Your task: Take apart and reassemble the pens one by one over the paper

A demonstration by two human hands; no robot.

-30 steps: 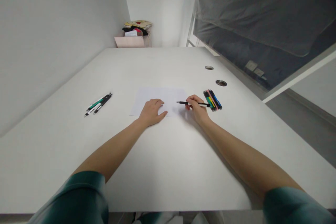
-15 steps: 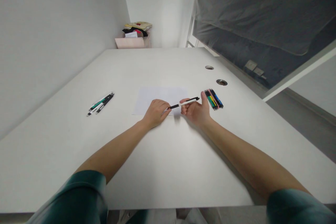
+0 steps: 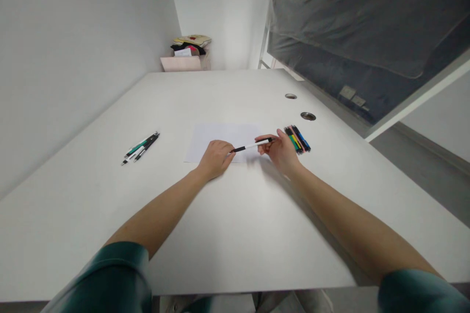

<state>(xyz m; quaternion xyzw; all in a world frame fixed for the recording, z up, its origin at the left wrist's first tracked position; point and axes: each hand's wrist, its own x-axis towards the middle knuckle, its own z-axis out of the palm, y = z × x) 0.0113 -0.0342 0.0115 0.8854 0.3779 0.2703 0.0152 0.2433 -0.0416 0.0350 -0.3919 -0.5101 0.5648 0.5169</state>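
A white pen (image 3: 253, 145) with black ends is held level between my two hands, above a white sheet of paper (image 3: 220, 130). The fingers of my left hand (image 3: 216, 159) pinch its left tip. At the other end, my right hand (image 3: 282, 154) has thumb and fingers closed round the black clip end. Just right of that hand lies a row of pens (image 3: 297, 139) in green, yellow, pink, black and blue. Far to the left, a loose group of pens (image 3: 141, 146) in black, white and green rests on the white table (image 3: 183, 234).
Two round metal-rimmed holes (image 3: 308, 116) are set in the table's right side. Behind the far edge stands a pale box (image 3: 180, 63) with cloth piled on it. A grey wall borders the left side, and a dark-covered bed (image 3: 348, 24) with a white frame is on the right.
My right thumb, raised off the pen half a second ago, has come down onto its clip end. My left hand keeps its pinch on the other tip. The view has shifted slightly.
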